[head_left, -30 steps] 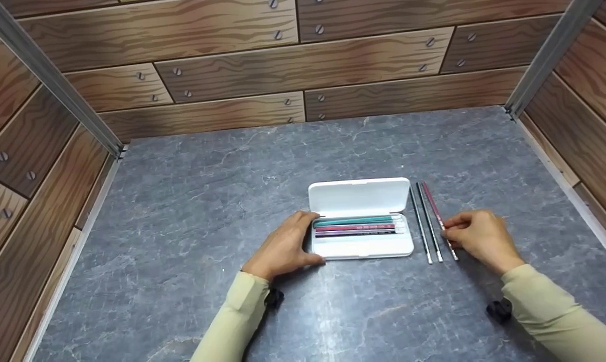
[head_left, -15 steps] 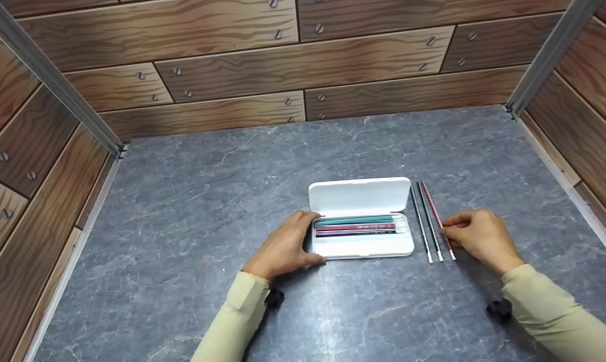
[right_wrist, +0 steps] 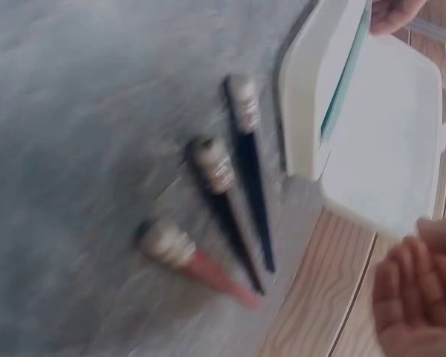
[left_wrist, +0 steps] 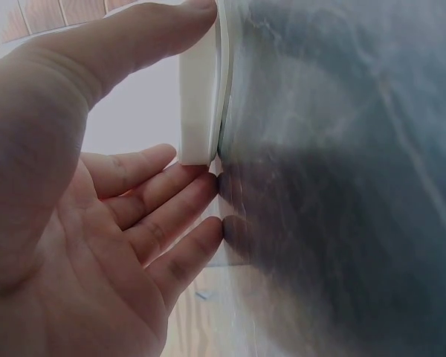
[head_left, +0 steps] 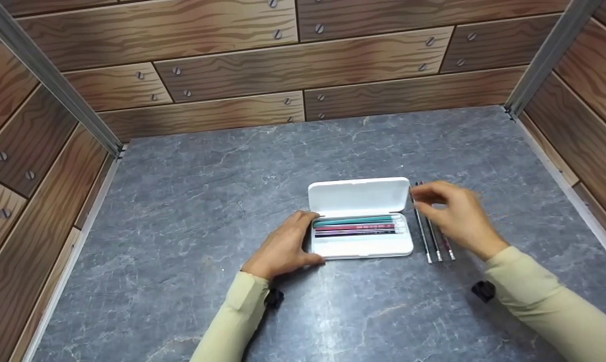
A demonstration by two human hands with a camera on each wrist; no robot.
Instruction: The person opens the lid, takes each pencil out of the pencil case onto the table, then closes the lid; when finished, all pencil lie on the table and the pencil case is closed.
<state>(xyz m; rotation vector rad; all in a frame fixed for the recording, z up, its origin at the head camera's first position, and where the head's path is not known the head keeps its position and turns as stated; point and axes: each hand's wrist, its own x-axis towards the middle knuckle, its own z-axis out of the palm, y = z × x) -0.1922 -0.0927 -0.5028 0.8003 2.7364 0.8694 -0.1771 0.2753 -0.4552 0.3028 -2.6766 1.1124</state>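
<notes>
A white pencil case [head_left: 368,249] lies on the table with its lid [head_left: 358,197] raised, several teal, red and purple pencils [head_left: 354,227] along its back half. My left hand [head_left: 285,246] holds the case's left end, thumb at the front edge and fingertips at the back corner. To the right of the case lie two dark pencils [head_left: 422,234] and a red pencil [right_wrist: 212,274], white ends toward me. Over their far part hovers my right hand [head_left: 456,213], fingers loosely bent beside the lid's right edge, with nothing seen between them. It partly hides the pencils in the head view.
The grey marbled tabletop [head_left: 207,201] is bounded by wood-patterned panels [head_left: 232,70] at the back and sides. Metal posts [head_left: 544,65] stand at the back corners. A small black device [head_left: 484,290] sits at the right wrist.
The right hand has let go of the red pencil and moved up and left over the pencils. The red pencil sits closer to the dark ones. The left hand has stayed put.
</notes>
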